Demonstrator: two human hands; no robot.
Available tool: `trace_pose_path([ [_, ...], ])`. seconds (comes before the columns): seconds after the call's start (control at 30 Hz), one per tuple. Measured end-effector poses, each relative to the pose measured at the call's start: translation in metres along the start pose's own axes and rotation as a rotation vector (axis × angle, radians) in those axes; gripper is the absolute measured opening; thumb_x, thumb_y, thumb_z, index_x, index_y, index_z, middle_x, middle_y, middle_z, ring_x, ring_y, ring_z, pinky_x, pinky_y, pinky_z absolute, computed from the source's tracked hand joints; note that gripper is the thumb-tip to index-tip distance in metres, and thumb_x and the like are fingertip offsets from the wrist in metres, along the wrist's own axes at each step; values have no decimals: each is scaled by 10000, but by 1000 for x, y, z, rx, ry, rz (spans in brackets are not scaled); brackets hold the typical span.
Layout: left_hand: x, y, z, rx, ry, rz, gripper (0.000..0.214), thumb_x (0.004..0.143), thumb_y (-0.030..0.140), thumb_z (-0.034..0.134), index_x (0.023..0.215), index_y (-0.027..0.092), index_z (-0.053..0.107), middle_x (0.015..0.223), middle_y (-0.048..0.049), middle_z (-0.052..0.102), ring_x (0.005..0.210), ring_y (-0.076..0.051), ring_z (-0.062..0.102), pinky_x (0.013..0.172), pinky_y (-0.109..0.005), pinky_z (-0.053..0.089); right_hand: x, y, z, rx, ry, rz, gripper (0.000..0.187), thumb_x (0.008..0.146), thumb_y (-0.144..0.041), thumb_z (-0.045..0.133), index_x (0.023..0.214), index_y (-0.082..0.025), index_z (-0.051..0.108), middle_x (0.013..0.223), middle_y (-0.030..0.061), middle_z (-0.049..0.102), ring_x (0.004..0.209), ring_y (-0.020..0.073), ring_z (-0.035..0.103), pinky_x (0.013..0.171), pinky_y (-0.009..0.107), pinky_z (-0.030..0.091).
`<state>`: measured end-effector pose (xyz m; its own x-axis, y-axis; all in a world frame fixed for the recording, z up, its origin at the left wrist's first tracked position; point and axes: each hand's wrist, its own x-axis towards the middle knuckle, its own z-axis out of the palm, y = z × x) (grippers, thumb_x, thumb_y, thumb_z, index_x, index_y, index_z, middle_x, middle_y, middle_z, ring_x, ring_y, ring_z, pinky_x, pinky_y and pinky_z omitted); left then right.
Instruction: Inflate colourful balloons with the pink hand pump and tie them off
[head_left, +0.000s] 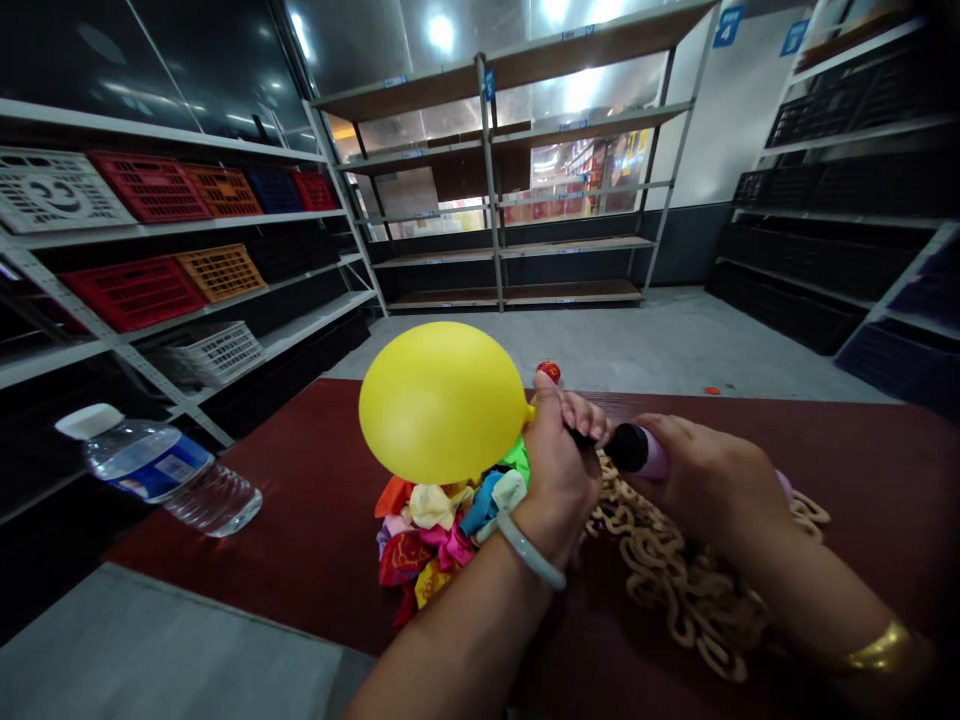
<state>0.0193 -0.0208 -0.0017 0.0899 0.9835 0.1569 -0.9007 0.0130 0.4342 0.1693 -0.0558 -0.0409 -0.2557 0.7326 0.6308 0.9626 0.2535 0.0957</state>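
Note:
A blown-up yellow balloon (442, 400) sits above the table with its neck pointing right. My left hand (559, 450) is closed around that neck and the dark front end of a hand-held balloon pump (628, 447). The pump has a black collar and a light purple body. My right hand (712, 480) wraps round the purple part, which is mostly hidden by the fingers. Below the balloon lies a pile of limp, colourful balloons (442, 520), partly behind my left wrist. Tan looped, chain-like pieces (675, 570) are heaped beneath my right hand and forearm.
A clear water bottle (169, 470) with a white cap stands on the dark red table (300, 540) at left. Just past my left thumb is a small red round thing (548, 372). Shelves with crates (150, 187) line the left; a metal rack (495, 200) stands behind.

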Motion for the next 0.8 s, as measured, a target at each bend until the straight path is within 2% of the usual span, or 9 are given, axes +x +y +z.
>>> trace_pose_path([
  [0.1,-3,-10,0,28,9,-27,615,850,661,576,535,178,364,472,49,333,425,-75,351,461,-232,290,1,-5,3,56,-4,8,442,819,-479,622,1145,-182,650,1041,117,741,779,261,704,601,356,480],
  [0.17,-1,-7,-2,31,24,-25,608,852,654,580,538,179,367,474,50,337,424,-74,356,463,-233,294,4,-5,4,98,-14,18,428,831,-484,618,1150,-202,659,1060,111,743,798,260,709,608,353,489],
  [0.33,17,29,-10,11,77,61,542,929,525,570,558,189,361,466,60,312,394,-69,325,431,-227,260,7,9,0,120,-99,34,473,831,-487,632,1210,-203,645,1087,107,745,904,300,710,673,372,495],
  [0.43,28,54,-14,27,117,129,552,923,551,562,561,195,345,466,65,305,383,-63,310,420,-224,258,7,23,-4,68,-135,81,458,843,-511,612,1219,-250,641,1085,94,745,890,311,700,658,379,456],
  [0.53,33,68,-15,41,170,184,553,907,565,581,567,196,348,474,70,310,387,-57,321,427,-219,284,7,34,-7,10,-128,98,444,843,-552,587,1182,-273,649,994,98,750,823,314,685,602,378,395],
  [0.7,32,61,-14,-31,114,187,545,935,529,559,564,196,341,473,68,300,383,-56,314,421,-221,274,7,33,-13,-96,-100,83,473,846,-568,538,1146,-222,654,954,130,731,754,295,645,572,364,311],
  [0.8,28,45,-14,-50,102,139,535,923,531,578,572,195,354,474,67,308,388,-60,328,425,-222,272,7,23,-14,-147,-59,79,469,823,-565,584,1132,-220,660,921,90,730,720,256,630,568,348,284],
])
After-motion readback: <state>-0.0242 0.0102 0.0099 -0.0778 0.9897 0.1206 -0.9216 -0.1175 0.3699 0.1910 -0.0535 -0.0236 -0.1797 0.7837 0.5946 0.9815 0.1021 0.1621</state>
